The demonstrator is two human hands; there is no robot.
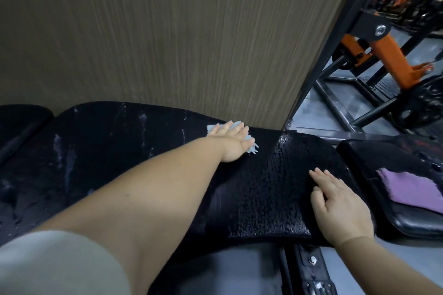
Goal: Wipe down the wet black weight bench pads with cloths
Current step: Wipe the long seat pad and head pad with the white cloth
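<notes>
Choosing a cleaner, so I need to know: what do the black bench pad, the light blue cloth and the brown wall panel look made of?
Long black bench pad: likely vinyl or faux leather; pebbled grain, glossy where wet. Light blue cloth under the left hand: soft fabric, maybe microfibre; ragged edge. Brown wall panel: wood-grain laminate or veneer, matte, fine vertical streaks.

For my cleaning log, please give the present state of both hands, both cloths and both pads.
Left hand: flat, pressing down on the blue cloth.
Blue cloth: spread under the left hand, at the long pad's far edge.
Long pad: wet, with droplets on its right part.
Right hand: flat on the long pad, holding nothing.
Purple cloth: lying untouched on the seat pad.
Seat pad: wet in patches.
</notes>
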